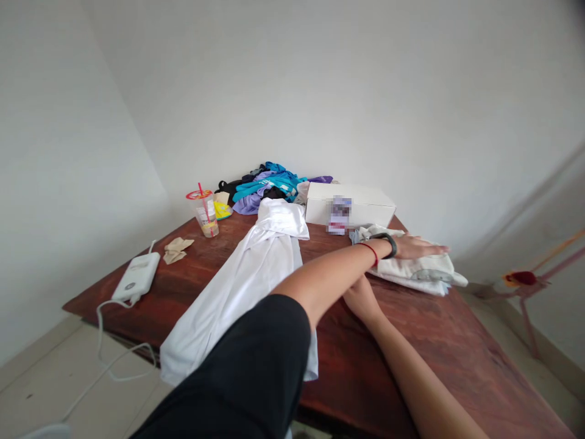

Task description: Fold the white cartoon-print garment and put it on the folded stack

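Note:
My left arm reaches across to the right, and my left hand (pixel 418 247) lies flat with fingers stretched out on top of a stack of folded white and grey clothes (pixel 411 268). Below that forearm is my right hand (pixel 362 300), near the left side of the stack. Its fingers are mostly hidden behind my left arm, so I cannot see whether they touch the clothes. A white garment (pixel 233 286) is laid lengthwise on the brown wooden table (pixel 361 372), its far end bunched. My left sleeve covers part of it.
A white box (pixel 365 201) stands behind the stack, with a small blurred packet (pixel 339 216) at its front. Beside it is a heap of blue, purple and black clothes (pixel 269 186). At left are a plastic cup (pixel 206 214), crumpled brown paper (pixel 177 250) and a corded white power bank (pixel 139 275).

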Action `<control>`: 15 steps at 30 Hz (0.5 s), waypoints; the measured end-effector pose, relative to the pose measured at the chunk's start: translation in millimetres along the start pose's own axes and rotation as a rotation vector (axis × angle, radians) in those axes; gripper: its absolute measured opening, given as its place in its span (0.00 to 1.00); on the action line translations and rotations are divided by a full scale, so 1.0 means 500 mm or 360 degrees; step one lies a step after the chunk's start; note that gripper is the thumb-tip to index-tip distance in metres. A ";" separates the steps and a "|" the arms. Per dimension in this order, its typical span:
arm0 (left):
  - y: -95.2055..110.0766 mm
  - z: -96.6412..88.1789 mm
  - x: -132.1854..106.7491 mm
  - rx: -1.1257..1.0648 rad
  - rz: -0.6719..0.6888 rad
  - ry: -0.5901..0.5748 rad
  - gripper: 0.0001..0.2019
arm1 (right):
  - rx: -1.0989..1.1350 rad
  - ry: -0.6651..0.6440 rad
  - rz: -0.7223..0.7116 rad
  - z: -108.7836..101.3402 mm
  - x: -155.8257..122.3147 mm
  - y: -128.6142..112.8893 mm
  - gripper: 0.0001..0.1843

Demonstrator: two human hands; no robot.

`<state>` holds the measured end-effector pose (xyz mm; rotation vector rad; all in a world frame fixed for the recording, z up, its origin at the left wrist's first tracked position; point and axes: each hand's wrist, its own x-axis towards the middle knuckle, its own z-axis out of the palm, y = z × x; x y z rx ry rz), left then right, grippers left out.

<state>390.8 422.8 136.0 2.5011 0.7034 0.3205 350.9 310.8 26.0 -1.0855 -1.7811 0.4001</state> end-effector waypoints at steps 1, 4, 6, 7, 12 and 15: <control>-0.007 -0.020 -0.023 -0.0009 0.0042 -0.0013 0.21 | 0.0010 -0.0022 0.0004 -0.002 -0.003 -0.005 0.21; -0.029 -0.063 -0.139 -0.0003 -0.0009 0.0112 0.21 | 0.0017 -0.0134 0.0055 -0.004 -0.010 -0.016 0.17; -0.035 -0.073 -0.241 -0.0009 -0.0067 0.0196 0.21 | 0.0005 -0.0215 0.0110 -0.003 -0.009 -0.018 0.16; -0.035 -0.072 -0.292 -0.0028 -0.0051 0.0207 0.20 | -0.0007 -0.0245 0.0158 -0.003 -0.008 -0.016 0.16; -0.036 -0.031 -0.492 0.0133 0.0055 0.0336 0.13 | 0.0038 -0.0331 0.0277 -0.014 -0.007 -0.001 0.17; -0.061 0.003 -0.556 0.0253 0.0014 0.0408 0.14 | 0.0137 -0.0345 0.0288 -0.021 -0.009 0.002 0.19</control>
